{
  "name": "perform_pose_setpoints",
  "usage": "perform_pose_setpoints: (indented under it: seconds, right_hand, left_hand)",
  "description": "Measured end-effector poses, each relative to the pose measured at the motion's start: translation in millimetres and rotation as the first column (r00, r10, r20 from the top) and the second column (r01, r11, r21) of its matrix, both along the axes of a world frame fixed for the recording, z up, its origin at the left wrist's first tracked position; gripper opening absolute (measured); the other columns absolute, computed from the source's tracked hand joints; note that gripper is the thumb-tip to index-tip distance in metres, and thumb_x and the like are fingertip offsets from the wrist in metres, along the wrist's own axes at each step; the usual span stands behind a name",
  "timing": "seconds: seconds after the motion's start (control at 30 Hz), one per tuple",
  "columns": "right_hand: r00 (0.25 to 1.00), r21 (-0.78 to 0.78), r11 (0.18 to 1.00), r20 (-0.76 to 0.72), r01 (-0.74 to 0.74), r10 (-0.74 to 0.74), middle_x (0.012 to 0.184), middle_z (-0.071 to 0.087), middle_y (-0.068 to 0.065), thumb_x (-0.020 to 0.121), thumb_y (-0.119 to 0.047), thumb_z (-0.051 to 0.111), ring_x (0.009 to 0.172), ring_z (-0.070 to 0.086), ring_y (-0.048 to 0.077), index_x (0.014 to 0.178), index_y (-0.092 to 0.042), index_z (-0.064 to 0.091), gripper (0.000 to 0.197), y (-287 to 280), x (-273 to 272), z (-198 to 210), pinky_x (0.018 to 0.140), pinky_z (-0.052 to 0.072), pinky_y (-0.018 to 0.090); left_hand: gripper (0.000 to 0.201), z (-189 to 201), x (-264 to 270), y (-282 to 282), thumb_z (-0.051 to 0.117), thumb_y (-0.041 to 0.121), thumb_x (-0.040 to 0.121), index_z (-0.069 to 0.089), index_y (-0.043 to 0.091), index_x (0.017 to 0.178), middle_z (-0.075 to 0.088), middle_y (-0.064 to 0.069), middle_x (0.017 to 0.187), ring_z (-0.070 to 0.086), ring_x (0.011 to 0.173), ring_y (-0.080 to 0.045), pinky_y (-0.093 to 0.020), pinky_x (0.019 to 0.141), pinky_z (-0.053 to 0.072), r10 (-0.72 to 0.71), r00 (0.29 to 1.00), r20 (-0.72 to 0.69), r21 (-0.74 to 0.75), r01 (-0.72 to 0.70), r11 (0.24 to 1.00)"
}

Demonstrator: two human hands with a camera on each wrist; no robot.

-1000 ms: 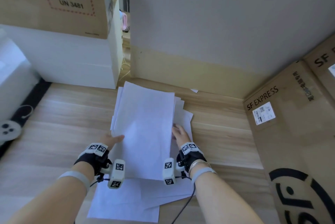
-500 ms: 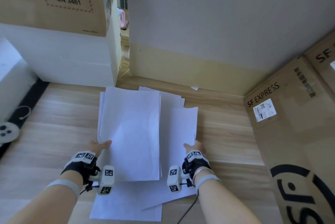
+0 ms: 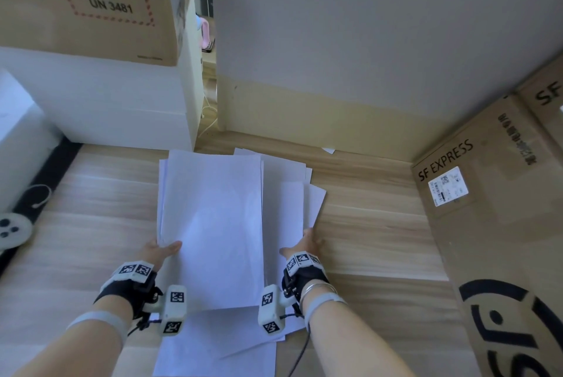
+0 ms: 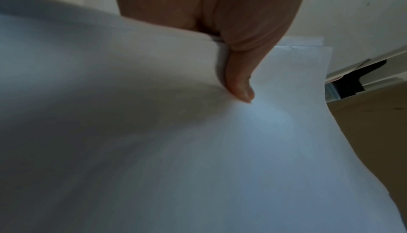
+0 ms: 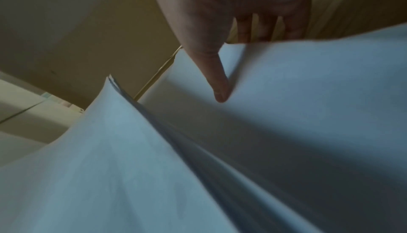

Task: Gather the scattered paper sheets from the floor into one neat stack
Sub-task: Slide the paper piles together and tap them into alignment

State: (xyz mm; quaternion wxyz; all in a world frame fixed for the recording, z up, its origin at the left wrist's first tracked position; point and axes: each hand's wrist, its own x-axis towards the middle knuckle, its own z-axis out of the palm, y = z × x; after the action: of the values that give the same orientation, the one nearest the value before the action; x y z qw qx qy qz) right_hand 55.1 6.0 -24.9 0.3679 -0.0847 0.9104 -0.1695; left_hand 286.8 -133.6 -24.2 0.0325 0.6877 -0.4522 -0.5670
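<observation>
A stack of white paper sheets (image 3: pixel 213 224) hangs above the wooden floor, pinched at its left edge by my left hand (image 3: pixel 160 250); in the left wrist view the thumb lies on top of the stack (image 4: pixel 264 132) with the fingers beneath. My right hand (image 3: pixel 306 244) pinches the right edge of a second, lower group of sheets (image 3: pixel 286 206), thumb on top of that paper (image 5: pixel 308 97) in the right wrist view. More sheets (image 3: pixel 213 343) lie flat on the floor under my wrists.
White boxes (image 3: pixel 106 102) with a cardboard box (image 3: pixel 91 1) on top stand at the back left. SF Express cartons (image 3: pixel 487 224) line the right side. A wall (image 3: pixel 335 41) closes the back; a small paper scrap (image 3: pixel 328 150) lies at its foot.
My left hand has carried its stack leftward and nearer. My right hand has shifted right and back to the right edge of the lower sheets, which now show fanned out beside the stack.
</observation>
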Motion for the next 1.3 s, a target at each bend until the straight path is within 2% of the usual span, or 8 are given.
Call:
perform_pose_setpoints:
  seconds: [0.07, 0.17, 0.3, 0.57, 0.8, 0.93, 1.17, 1.3]
  right_hand:
    - [0.999, -0.081, 0.996, -0.001, 0.032, -0.032, 0.140, 0.036, 0.014, 0.078, -0.007, 0.067, 0.119, 0.048, 0.032, 0.137, -0.017, 0.030, 0.071, 3.7, -0.6, -2.3, 0.091, 0.044, 0.034]
    - [0.988, -0.157, 0.976, 0.030, 0.151, -0.148, 0.130, 0.051, 0.015, 0.083, -0.001, 0.059, 0.099, 0.060, 0.030, 0.138, -0.017, 0.030, 0.064, 8.0, -5.4, -0.2, 0.077, 0.046, 0.030]
    - [0.982, -0.154, 0.970, -0.004, 0.188, -0.190, 0.116, 0.064, 0.015, 0.088, -0.008, 0.053, 0.080, 0.054, 0.022, 0.124, -0.008, 0.052, 0.036, 18.5, -25.5, 3.1, 0.072, 0.045, 0.027]
    - [0.985, -0.078, 0.987, -0.087, 0.141, -0.147, 0.091, 0.056, 0.011, 0.091, -0.006, 0.040, 0.078, 0.052, 0.026, 0.103, -0.008, 0.056, 0.020, 61.5, -81.3, 8.4, 0.069, 0.040, 0.027]
    - [0.977, -0.106, 0.981, -0.121, 0.163, -0.176, 0.077, 0.050, 0.009, 0.093, -0.010, 0.048, 0.075, 0.044, 0.021, 0.087, -0.007, 0.054, 0.008, 92.9, -96.9, -7.8, 0.068, 0.033, 0.024]
    - [0.931, -0.168, 0.946, -0.198, 0.277, -0.308, 0.081, 0.053, 0.021, 0.096, -0.008, 0.044, 0.073, 0.050, 0.029, 0.095, 0.008, 0.059, 0.022, 103.1, -99.6, -6.6, 0.069, 0.041, 0.028]
    - [0.909, -0.242, 0.918, -0.200, 0.315, -0.365, 0.092, 0.054, 0.007, 0.098, -0.012, 0.037, 0.078, 0.046, 0.022, 0.103, -0.008, 0.059, 0.023, 114.3, -116.2, 5.5, 0.069, 0.038, 0.027]
    - [0.892, -0.275, 0.893, -0.185, 0.357, -0.413, 0.111, 0.063, 0.017, 0.097, -0.014, 0.042, 0.084, 0.048, 0.022, 0.117, -0.006, 0.059, 0.027, 117.5, -126.9, 11.8, 0.074, 0.043, 0.032]
  left_hand:
    - [0.045, -1.6, -0.1, 0.1, 0.060, 0.007, 0.087, 0.048, -0.015, 0.124, 0.053, -0.033, 0.129, 0.050, 0.121, -0.044, -0.043, 0.102, 0.036, 0.001, 1.000, -0.014, 0.007, -0.001, 1.000]
    - [0.047, -2.4, -0.7, -1.5, 0.060, 0.008, 0.087, 0.047, -0.014, 0.126, 0.052, -0.032, 0.131, 0.049, 0.122, -0.043, -0.043, 0.103, 0.035, -0.002, 1.000, -0.013, 0.007, 0.003, 1.000]
    - [0.048, -4.5, -1.6, -4.4, 0.059, 0.009, 0.088, 0.045, -0.015, 0.127, 0.050, -0.033, 0.132, 0.047, 0.124, -0.042, -0.042, 0.102, 0.034, 0.002, 1.000, -0.024, 0.009, -0.001, 1.000]
    - [0.047, -11.2, -5.6, -4.1, 0.063, 0.011, 0.085, 0.049, -0.011, 0.125, 0.055, -0.032, 0.127, 0.053, 0.117, -0.043, -0.043, 0.099, 0.039, -0.035, 0.999, -0.033, 0.016, 0.036, 0.999]
    - [0.050, -17.6, -16.3, 3.1, 0.064, 0.011, 0.084, 0.049, -0.011, 0.126, 0.055, -0.032, 0.127, 0.053, 0.117, -0.045, -0.048, 0.104, 0.039, -0.060, 0.998, -0.031, 0.031, 0.061, 0.998]
    - [0.052, -18.4, -22.8, 5.4, 0.065, 0.013, 0.084, 0.048, -0.012, 0.127, 0.055, -0.032, 0.127, 0.053, 0.117, -0.045, -0.050, 0.104, 0.038, -0.080, 0.997, -0.015, 0.037, 0.080, 0.996]
    - [0.058, -18.7, -35.6, 10.9, 0.062, 0.019, 0.086, 0.042, -0.011, 0.132, 0.049, -0.031, 0.134, 0.046, 0.125, -0.042, -0.044, 0.104, 0.033, -0.129, 0.991, 0.037, 0.037, 0.128, 0.991]
    - [0.059, -21.9, -37.5, 12.9, 0.062, 0.021, 0.086, 0.042, -0.010, 0.132, 0.050, -0.031, 0.133, 0.047, 0.123, -0.043, -0.045, 0.103, 0.034, -0.149, 0.987, 0.067, 0.036, 0.147, 0.988]
